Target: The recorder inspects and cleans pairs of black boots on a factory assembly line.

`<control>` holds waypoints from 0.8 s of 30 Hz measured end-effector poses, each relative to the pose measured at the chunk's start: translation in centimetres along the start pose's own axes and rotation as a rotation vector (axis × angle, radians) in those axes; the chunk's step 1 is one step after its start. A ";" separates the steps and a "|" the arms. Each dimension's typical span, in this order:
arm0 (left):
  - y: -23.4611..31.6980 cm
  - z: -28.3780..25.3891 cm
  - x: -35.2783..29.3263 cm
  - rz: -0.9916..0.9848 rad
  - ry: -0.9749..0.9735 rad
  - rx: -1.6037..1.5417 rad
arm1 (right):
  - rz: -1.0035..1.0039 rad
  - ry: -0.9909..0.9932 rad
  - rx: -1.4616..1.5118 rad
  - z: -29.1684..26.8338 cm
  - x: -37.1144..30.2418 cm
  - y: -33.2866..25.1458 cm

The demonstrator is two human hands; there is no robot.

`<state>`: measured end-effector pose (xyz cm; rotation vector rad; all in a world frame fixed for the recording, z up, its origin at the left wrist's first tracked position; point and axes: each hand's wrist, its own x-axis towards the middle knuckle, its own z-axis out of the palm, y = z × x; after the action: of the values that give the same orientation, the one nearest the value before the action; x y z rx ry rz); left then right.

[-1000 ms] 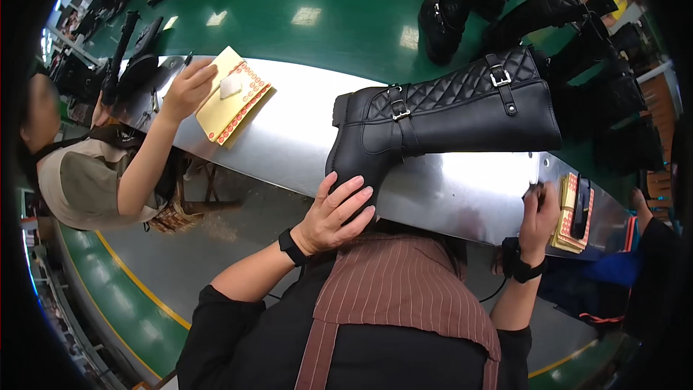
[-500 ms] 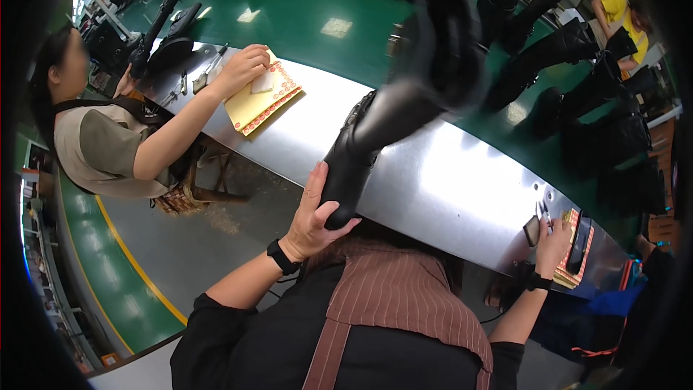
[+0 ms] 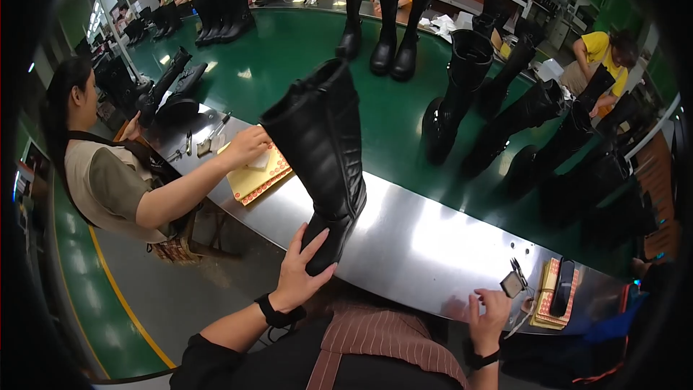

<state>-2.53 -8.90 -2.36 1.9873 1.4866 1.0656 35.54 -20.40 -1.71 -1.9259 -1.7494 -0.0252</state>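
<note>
A tall black leather boot (image 3: 328, 152) leans over the metal bench, its wide top to the upper left and its toe toward me. My left hand (image 3: 299, 274) grips the boot at the toe, thumb and fingers on both sides. Above the bench's front edge on the right is my right hand (image 3: 491, 315), fingers curled in; what they hold, if anything, is too small to make out. Just beyond it lie a small dark-edged beige square (image 3: 512, 285) and a slim dark metal tool (image 3: 517, 268).
A yellow pad stack (image 3: 554, 303) with a black oblong object lies at right. A co-worker (image 3: 108, 166) at left reaches to a yellow pad (image 3: 253, 184). Several black boots (image 3: 462, 76) stand on the green surface (image 3: 289, 47) beyond the metal bench (image 3: 404, 245).
The boot has swung so its top points to the upper left, with its side showing. My right hand has moved left, away from the small tools. The view has tilted upward.
</note>
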 end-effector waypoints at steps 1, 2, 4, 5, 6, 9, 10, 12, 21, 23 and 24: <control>0.2 -0.2 0.7 -0.042 -0.008 -0.063 | -0.005 0.006 -0.035 0.8 -0.4 -0.5; 0.5 -0.6 1.5 -0.081 -0.018 -0.132 | 0.006 0.016 -0.011 1.5 -0.8 -0.9; 1.2 -1.4 3.9 -0.173 -0.017 -0.296 | 0.034 0.034 0.021 2.8 -1.3 -1.4; 1.6 -1.9 5.6 -0.134 -0.003 -0.361 | 0.041 0.055 0.037 3.4 -1.5 -1.6; 2.0 -2.5 7.7 -0.017 0.056 -0.281 | 0.053 0.064 0.051 3.9 -1.5 -1.7; 2.4 -4.7 15.9 0.123 0.139 -0.097 | 0.064 0.040 0.101 5.2 -1.2 -1.9; 2.5 -5.2 18.9 0.161 0.200 0.012 | 0.068 0.038 0.116 5.6 -1.0 -1.9; 2.7 -5.7 25.1 0.210 0.310 0.141 | 0.058 0.049 0.132 6.3 -0.6 -1.7; 2.6 -5.4 42.7 -0.041 0.288 -0.229 | 0.097 0.079 0.069 7.5 -0.1 -1.0; 1.0 -4.5 44.9 -0.115 0.318 -0.104 | -0.026 0.074 -0.001 7.2 -0.2 -1.3; 0.0 -3.9 45.9 -0.151 0.340 -0.017 | -0.071 0.051 -0.038 7.0 -0.2 -1.5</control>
<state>0.21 33.80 14.59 1.7102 1.7597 1.3939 31.83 -17.77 -7.26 -1.8720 -1.7951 -0.1328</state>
